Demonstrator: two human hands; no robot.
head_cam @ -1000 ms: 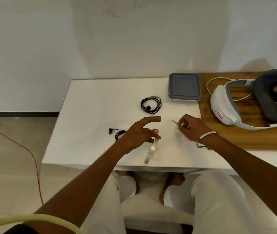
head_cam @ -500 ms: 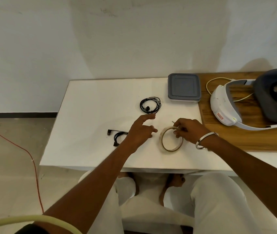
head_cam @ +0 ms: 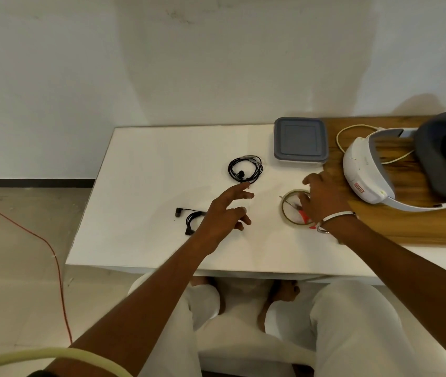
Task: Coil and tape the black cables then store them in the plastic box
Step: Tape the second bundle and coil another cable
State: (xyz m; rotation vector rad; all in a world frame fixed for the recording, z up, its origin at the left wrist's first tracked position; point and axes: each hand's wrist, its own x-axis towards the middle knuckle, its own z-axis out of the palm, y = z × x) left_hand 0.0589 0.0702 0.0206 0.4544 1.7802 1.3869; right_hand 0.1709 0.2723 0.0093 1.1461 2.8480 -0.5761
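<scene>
The left hand hovers over the white worktop with its fingers spread and loosely extended, its grip open and holding nothing; the index finger points toward a coiled black earphone cable lying just beyond its tip. A second black cable, only partly coiled, lies on the worktop at the left side of that hand, partly hidden by the wrist. The right hand rests over a roll of clear tape that lies flat on the worktop; its fingers are relaxed and spread, the grip open, with fingertips at the roll's rim, though whether they press it cannot be told. A thin tool with a red handle lies across the tape roll, partly under this hand. A silver bangle circles the right wrist. The plastic box, with its grey lid on, stands at the far edge of the worktop, beside a wooden board carrying a white headset.
</scene>
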